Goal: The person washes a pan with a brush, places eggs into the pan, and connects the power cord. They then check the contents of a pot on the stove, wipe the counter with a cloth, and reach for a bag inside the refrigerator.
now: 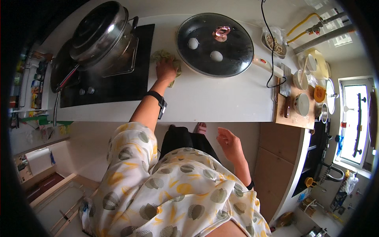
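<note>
My left hand point(166, 70) presses on a crumpled green cloth point(162, 55) on the white countertop point(219, 100), between the black stove and a lidded electric frying pan. The fingers bend over the cloth and hide part of it. My right hand point(228, 141) hangs below the counter's front edge, loosely curled, with nothing in it. The pan's dark glass lid point(204, 32) has a shiny pinkish knob point(221, 33). Two white, egg-like shapes point(216, 56) show at the lid; whether they lie under the glass is hard to tell.
A large steel pot point(99, 35) stands on the black cooktop point(109, 91), with faint steam nearby. A black cord point(271, 50) runs to the pan handle point(268, 65). At right, a wooden board point(291, 115) bears bowls point(301, 104), a cleaver point(286, 86) and cut pumpkin point(319, 93).
</note>
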`<state>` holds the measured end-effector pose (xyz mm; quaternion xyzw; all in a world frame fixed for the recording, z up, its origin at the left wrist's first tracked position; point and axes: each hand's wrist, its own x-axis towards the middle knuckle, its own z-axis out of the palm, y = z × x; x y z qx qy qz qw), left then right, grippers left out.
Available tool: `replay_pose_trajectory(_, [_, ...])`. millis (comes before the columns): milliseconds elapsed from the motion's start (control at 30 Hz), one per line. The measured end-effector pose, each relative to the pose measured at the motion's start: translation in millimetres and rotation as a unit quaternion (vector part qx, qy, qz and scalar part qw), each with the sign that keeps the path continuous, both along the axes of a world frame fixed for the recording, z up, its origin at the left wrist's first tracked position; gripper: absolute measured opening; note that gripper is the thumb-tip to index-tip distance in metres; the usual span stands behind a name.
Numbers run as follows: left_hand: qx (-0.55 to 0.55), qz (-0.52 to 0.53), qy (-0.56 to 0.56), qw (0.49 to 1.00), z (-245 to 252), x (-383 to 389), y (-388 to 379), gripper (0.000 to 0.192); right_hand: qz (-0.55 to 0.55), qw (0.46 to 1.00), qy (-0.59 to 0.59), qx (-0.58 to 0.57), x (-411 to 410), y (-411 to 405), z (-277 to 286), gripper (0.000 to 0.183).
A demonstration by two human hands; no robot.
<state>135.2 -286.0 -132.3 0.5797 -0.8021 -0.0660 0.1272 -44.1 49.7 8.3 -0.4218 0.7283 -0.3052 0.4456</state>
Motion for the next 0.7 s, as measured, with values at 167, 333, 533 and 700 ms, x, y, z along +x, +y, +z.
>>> replay_pose_trajectory(167, [-0.035, -0.074, 0.03, 0.996, -21.6, -27.6, 69.2, 0.036, -0.023, 1.0, -0.02, 0.007, -18.9, 5.3, -4.9, 0.033])
replay_pose_trajectory(333, [0.114, -0.218, 0.127, 0.961, 11.7, -27.0, 183.7, 0.028, 0.003, 1.0, -0.009, 0.001, -33.4, -10.0, -2.4, 0.033])
replay_pose_trajectory(533, [-0.03, 0.01, 0.151, 0.988, 35.8, 36.1, 125.8, 0.037, 0.058, 0.998, 0.022, -0.018, -39.7, -24.5, -4.3, 0.032])
replay_pose_trajectory(700, [-0.037, 0.028, 0.007, 0.999, 28.6, 89.1, 64.0, 0.04, 0.094, 0.995, 0.001, -0.013, -19.6, -34.8, -1.2, 0.032])
